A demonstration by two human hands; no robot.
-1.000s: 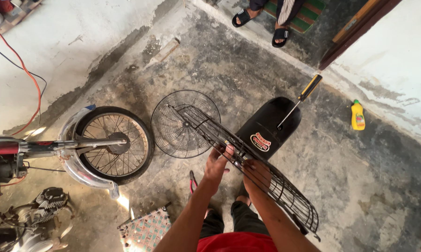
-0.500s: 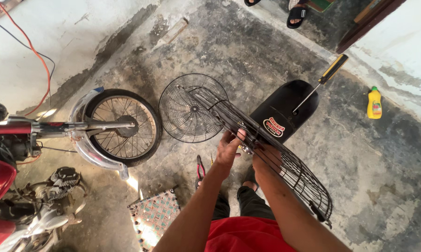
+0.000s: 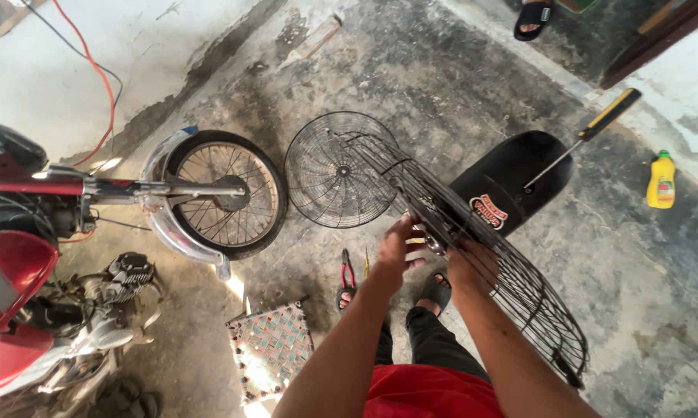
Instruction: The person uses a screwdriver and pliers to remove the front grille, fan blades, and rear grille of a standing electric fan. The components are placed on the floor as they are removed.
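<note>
Concrete floor [image 3: 457, 85]; motorcycle wheel [image 3: 224, 195], second grille [image 3: 335, 172] beside held fan grille [image 3: 488, 255].

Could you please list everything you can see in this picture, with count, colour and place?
fan guard in hand: one, black wire, held edge-on at centre right.
fan guard on floor: one, black wire, lying flat at centre.
motorcycle wheel: one, black tyre with chrome mudguard, left of centre.
motorcycle body: one, red, far left.
black cover: one, on the floor, right of centre.
screwdriver: one, yellow and black handle, resting on the black cover.
bottle: one, yellow, far right.
pliers: one, red handles, on the floor by the feet.
patterned mat: one, multicoloured, bottom centre.
cable: one, red, top left.
left hand: on the held guard.
right hand: on the held guard.
</note>
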